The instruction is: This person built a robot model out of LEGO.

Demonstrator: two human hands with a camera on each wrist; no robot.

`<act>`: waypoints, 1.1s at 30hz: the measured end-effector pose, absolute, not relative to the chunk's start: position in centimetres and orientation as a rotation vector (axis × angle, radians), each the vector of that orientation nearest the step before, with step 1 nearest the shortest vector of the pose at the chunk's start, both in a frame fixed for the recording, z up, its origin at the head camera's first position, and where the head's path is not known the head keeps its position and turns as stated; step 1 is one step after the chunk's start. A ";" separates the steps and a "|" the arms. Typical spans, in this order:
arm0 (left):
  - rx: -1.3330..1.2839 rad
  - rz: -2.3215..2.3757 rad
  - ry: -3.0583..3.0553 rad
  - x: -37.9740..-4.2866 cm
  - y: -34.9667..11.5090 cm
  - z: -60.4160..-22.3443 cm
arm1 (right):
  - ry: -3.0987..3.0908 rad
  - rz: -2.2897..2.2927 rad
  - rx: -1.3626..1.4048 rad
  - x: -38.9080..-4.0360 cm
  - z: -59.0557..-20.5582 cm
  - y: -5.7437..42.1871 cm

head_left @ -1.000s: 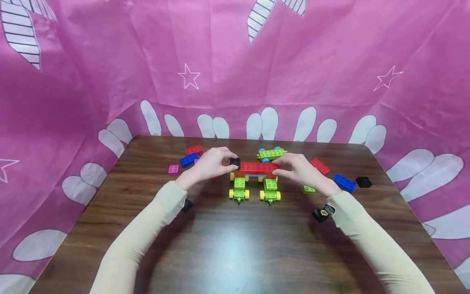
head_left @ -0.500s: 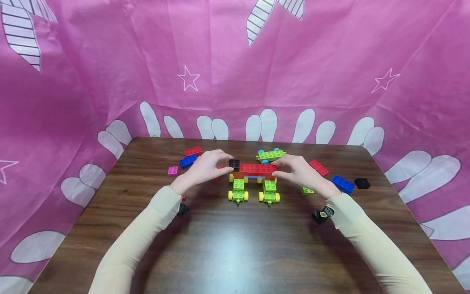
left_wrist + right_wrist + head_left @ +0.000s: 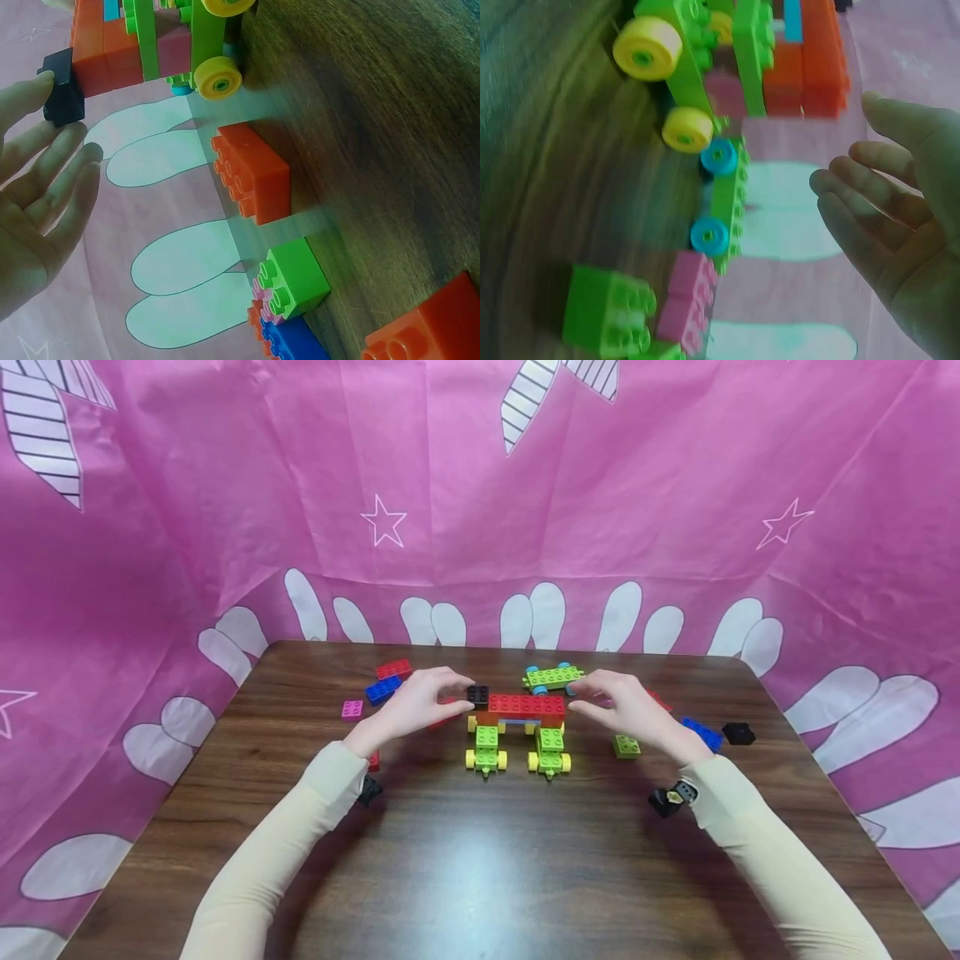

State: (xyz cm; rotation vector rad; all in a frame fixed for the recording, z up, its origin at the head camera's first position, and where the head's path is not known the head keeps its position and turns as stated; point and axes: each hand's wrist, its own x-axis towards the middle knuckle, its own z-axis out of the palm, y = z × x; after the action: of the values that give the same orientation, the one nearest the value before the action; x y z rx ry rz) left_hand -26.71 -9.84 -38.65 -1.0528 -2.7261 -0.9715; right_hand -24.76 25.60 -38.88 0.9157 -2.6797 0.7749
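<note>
A play-style tabletop set, curtained off with fabric, was built around a brown wood-grain table. Creased pink cloth rose behind the table and wrapped its left and right sides, printed with outlined stars, white ovals and striped leaf-like shapes. Colorful plastic building bricks were spread toward the table's far edge. Black wrist-worn cameras above the table marked it as a recording spot; whether it stood in a home or a studio could not be told.

Two yellow-wheeled green cars, one blue-wheeled green car, two loose blue bricks, two black bricks
</note>
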 end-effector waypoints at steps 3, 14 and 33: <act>-1.055 -0.975 -2.725 -26.7 -9.9 -38.7 | -2.682 0.743 0.844 -25.1 -38.5 27.1; -1.063 -0.978 -2.725 -26.8 -9.9 -38.9 | -2.805 0.610 0.510 -25.7 -38.0 35.2; -1.076 -0.964 -2.707 -26.8 -10.0 -38.7 | -3.024 0.548 0.304 -21.9 -41.9 48.2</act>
State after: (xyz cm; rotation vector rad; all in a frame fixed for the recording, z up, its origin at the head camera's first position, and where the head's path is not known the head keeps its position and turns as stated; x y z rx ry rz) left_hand -26.84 -9.98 -38.74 -1.0761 -2.7072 -0.9638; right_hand -21.90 48.16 -41.88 0.3037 -3.0241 0.5479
